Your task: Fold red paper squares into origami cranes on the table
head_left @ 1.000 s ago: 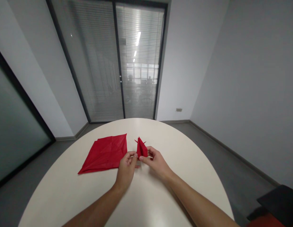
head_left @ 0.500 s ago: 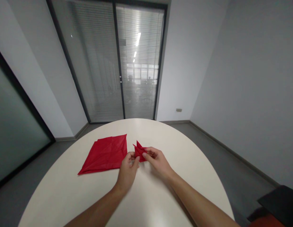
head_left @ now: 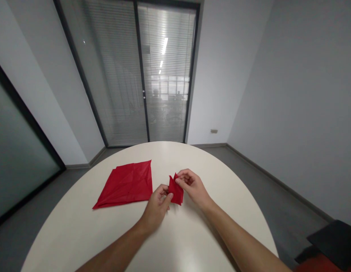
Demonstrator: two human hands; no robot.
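A small folded piece of red paper (head_left: 176, 192) with pointed tips at its top is held just over the table. My left hand (head_left: 158, 206) pinches its lower left side between thumb and fingers. At its upper right, my right hand (head_left: 194, 187) grips one of the tips between thumb and forefinger. Left of my hands, a larger creased red sheet (head_left: 127, 184), folded in layers, lies flat on the table; its right edge is close to my left fingers.
The round cream table (head_left: 87, 241) spans the lower view. A black and red chair (head_left: 334, 241) stands at the lower right. Beyond the table are a glass door with blinds (head_left: 170, 113) and a white wall (head_left: 218, 75) with a socket plate (head_left: 214, 131).
The small folded paper has turned and moved slightly right, with its tips now pointing up. My right hand has shifted to a tip at the top. The large red sheet stays put.
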